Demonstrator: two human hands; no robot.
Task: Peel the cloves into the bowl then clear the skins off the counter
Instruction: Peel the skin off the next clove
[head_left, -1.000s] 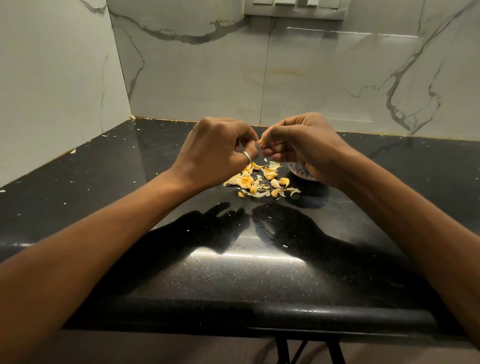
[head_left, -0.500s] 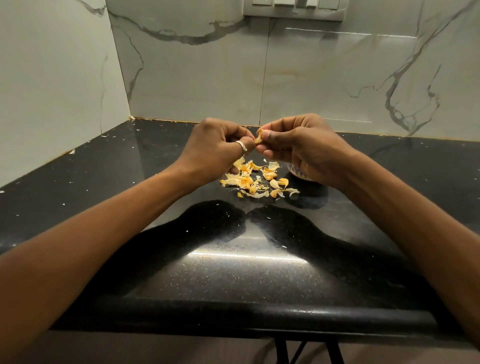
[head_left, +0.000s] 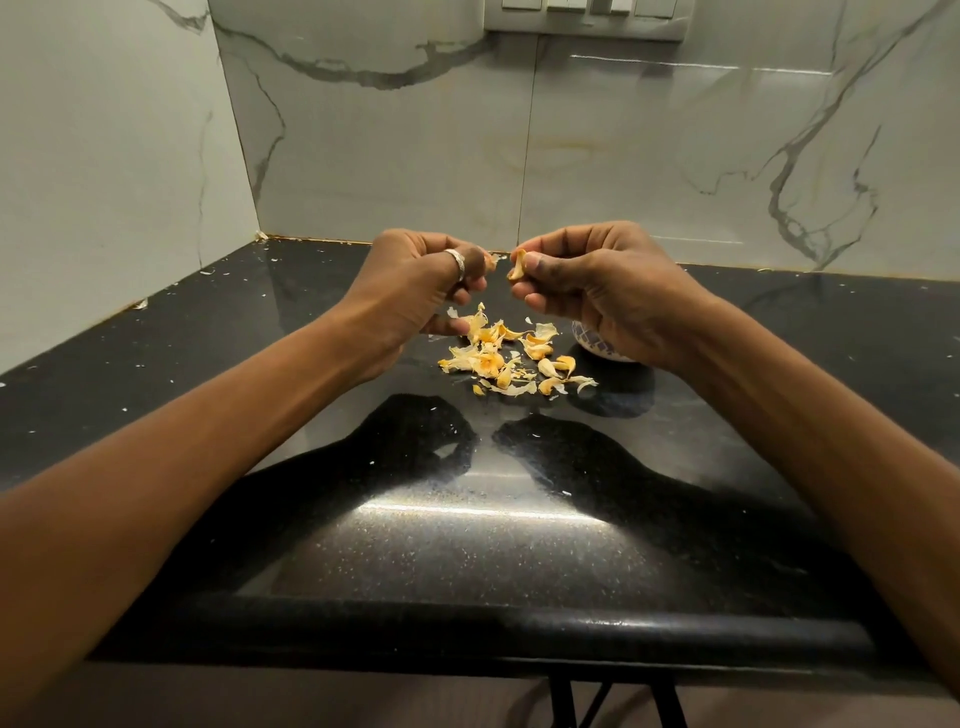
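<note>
Granite, black and speckled, forms the counter (head_left: 467, 545), whose rounded front edge is seen nearest, with a bright streak of light reflected just behind it. Two bare forearms are stretched over that edge from the front corners toward the middle, and their dark shadows are thrown on the polished surface beneath.

Farther in, near the middle of the counter, a loose heap of skins (head_left: 511, 358) is spread. The pieces are papery, pale and orange-tinted, and some are curled; most touch one another and a few lie apart. Just beside the heap, on its right, a small bowl (head_left: 592, 340) with a blue pattern is set on the counter. Only part of its wall is shown below the right hand, so its contents cannot be told.

Above the heap both hands are held off the surface, with a small gap between them. The left hand (head_left: 415, 291), on which a ring (head_left: 456, 258) is worn, is curled, and a thin scrap of skin (head_left: 492, 261) is pinched at its fingertips. The right hand (head_left: 597, 286) is curled too, and the clove (head_left: 518, 266) is pinched at its fingertips. The clove's long axis is held roughly upright, with the upper end leaning toward the left hand.

Small white flecks are scattered toward the counter's left edge and back left corner. Behind the back edge a marble-veined wall (head_left: 519, 156) is seen, with a switch plate (head_left: 587, 15) cut off at the top.
</note>
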